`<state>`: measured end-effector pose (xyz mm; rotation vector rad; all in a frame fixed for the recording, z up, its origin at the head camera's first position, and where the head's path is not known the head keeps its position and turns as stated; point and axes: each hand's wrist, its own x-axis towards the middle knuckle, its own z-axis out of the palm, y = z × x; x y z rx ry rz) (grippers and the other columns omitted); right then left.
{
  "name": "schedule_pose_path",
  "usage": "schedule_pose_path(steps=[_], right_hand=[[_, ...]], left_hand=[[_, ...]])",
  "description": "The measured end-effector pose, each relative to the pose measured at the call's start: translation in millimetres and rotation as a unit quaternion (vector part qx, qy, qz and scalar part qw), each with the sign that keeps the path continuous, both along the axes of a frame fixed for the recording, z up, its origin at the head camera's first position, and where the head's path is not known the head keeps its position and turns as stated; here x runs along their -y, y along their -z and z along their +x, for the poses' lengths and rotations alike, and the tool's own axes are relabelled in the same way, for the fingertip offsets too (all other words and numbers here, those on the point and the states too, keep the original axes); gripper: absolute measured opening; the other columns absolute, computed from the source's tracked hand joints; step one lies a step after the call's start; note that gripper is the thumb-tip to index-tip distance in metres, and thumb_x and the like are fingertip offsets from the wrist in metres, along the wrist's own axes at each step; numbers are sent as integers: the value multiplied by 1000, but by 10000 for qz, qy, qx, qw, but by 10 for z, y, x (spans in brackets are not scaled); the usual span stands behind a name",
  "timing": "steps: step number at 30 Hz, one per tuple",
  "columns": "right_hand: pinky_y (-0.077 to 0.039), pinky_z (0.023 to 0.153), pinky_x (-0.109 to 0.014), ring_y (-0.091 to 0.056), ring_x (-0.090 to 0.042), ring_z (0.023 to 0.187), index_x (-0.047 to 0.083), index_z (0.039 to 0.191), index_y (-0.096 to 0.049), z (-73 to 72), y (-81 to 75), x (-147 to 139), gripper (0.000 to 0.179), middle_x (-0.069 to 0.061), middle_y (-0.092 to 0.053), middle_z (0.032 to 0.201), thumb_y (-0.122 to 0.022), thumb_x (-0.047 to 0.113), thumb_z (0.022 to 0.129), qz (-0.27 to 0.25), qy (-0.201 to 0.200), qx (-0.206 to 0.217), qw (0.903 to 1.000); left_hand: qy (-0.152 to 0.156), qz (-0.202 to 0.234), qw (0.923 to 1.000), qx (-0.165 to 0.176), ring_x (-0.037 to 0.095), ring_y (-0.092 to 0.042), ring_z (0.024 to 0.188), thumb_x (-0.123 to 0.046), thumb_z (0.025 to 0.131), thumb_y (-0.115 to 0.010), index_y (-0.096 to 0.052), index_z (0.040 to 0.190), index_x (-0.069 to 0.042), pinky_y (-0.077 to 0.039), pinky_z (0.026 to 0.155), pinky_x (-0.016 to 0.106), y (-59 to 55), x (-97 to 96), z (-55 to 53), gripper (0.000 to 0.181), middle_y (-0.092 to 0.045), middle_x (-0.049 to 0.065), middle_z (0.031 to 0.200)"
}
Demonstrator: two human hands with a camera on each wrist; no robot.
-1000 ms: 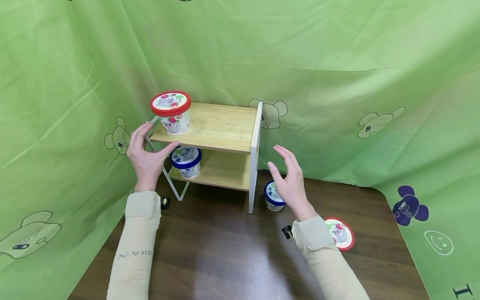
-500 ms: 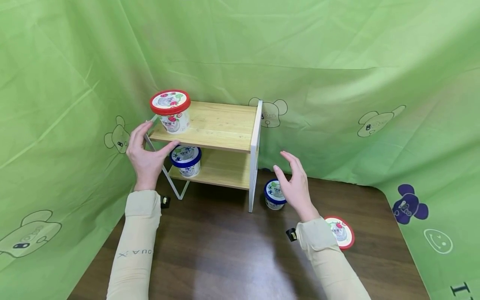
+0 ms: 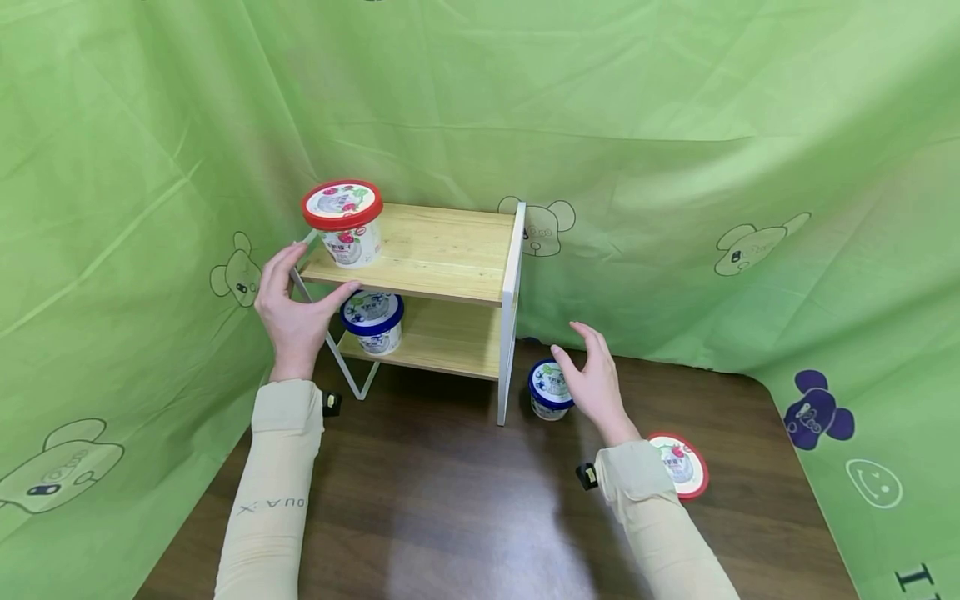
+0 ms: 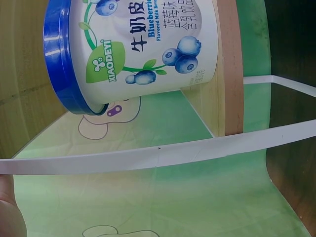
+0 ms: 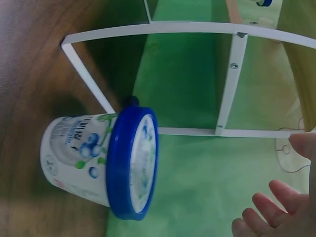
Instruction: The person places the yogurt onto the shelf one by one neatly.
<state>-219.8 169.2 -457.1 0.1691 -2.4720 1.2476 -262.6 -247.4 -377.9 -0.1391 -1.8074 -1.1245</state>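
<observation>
At the front left corner of a two-tier wooden shelf (image 3: 450, 250), my left hand (image 3: 292, 329) is spread wide. Its fingertips are right by the white side frame (image 4: 158, 150), its thumb tip along the upper board's front edge. A red-lidded tub (image 3: 348, 223) stands upright on that board, just beyond the fingers. Below it, on the lower board, sits a blue-lidded blueberry milk tub (image 4: 163, 44). My right hand (image 3: 597, 387) hovers beside a second blue-lidded tub (image 5: 81, 153) on the floor, thumb and fingers apart, holding nothing. The hand overlaps that tub's right edge in the head view.
Another red-lidded tub (image 3: 682, 467) is on the brown wood-look floor (image 3: 450, 508), partly behind my right sleeve. A green printed cloth (image 3: 675, 183) hangs close behind the shelf and along both sides. The shelf's right frame (image 3: 510, 333) stands between the two hands.
My right hand has moved right and then lowered toward the blue-lidded tub on the floor. The left hand, shelf and tubs have stayed in place.
</observation>
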Motion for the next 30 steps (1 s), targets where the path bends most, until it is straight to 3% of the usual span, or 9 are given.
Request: schedule_pose_path(steps=[8,16,30], right_hand=[[-29,116,-52,-38,-40,140,0,147,-47,-26,121,-24,57,-23,-41,152,-65,28,100,95,56,276,9996],[-28,117,-52,-35,-39,142,1,151,-41,-46,251,-45,67,-22,-37,155,-66,34,99,168,57,916,9956],[-26,118,-54,-25,-42,145,-4,156,-26,-78,566,13,109,-26,-25,159,-89,38,77,361,131,1469,9884]], left_hand=[[-30,-14,10000,-4,9,-53,127,-27,59,-102,-69,131,-12,-44,107,30,5,4,0,81,-62,-10,134],[-38,-16,10000,-28,9,-53,127,-27,58,-102,-69,130,-12,-44,107,30,5,1,-1,81,-62,-11,134],[-35,11,10000,-47,9,-54,126,-24,58,-103,-69,130,-11,-46,106,30,1,-9,5,81,-62,-10,134]])
